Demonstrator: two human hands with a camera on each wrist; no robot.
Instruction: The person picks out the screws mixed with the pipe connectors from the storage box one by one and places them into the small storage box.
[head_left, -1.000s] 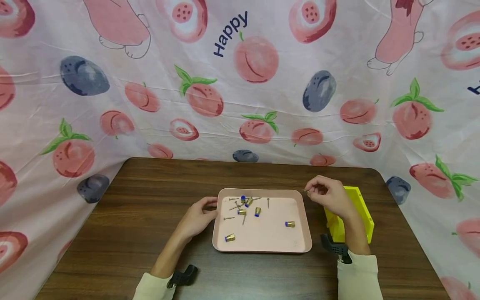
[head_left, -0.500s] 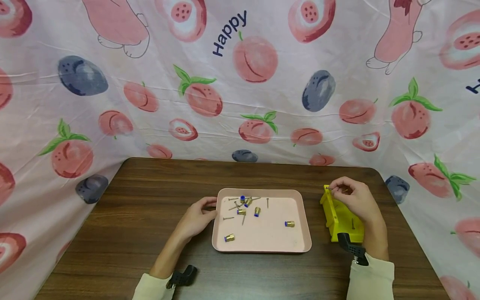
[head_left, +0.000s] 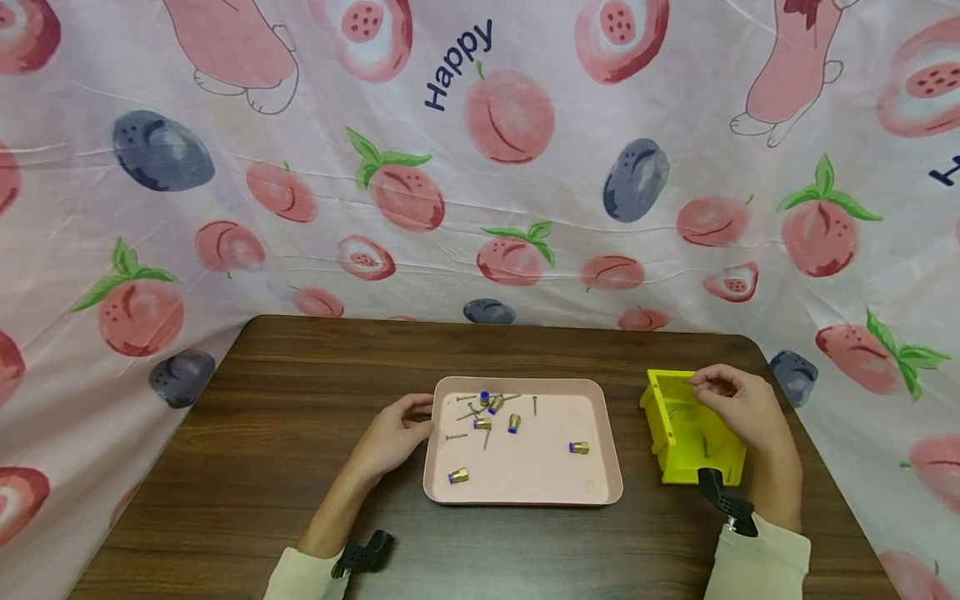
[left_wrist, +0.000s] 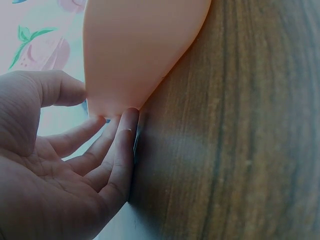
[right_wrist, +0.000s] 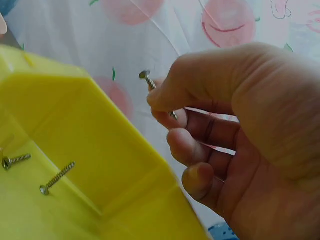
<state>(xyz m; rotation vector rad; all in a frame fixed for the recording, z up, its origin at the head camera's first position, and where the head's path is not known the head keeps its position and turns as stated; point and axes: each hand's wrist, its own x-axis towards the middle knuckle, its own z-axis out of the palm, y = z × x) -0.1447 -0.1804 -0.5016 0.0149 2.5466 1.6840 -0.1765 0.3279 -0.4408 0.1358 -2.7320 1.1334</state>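
Observation:
My right hand (head_left: 742,404) pinches a small screw (right_wrist: 150,82) between thumb and index finger, its flat head and threaded tip sticking out on either side. That hand is over the right part of a yellow plastic bin (head_left: 660,417). Inside the bin lie loose screws, among them one long screw (right_wrist: 57,178) and another screw (right_wrist: 18,160). My left hand (head_left: 390,442) holds the left edge of a pink tray (head_left: 525,479), thumb at the rim and fingertips against the outer wall (left_wrist: 120,100).
Several screws and brass fittings with blue ends lie in the tray, mostly at its upper left; one fitting (head_left: 579,447) is at the right and another fitting (head_left: 458,476) near the lower left corner. A fruit-patterned cloth (head_left: 420,275) hangs behind the brown wooden table (head_left: 337,358).
My right hand has moved right with the screw, from beside the tray's upper right corner to over the yellow bin. The left hand has stayed at the tray.

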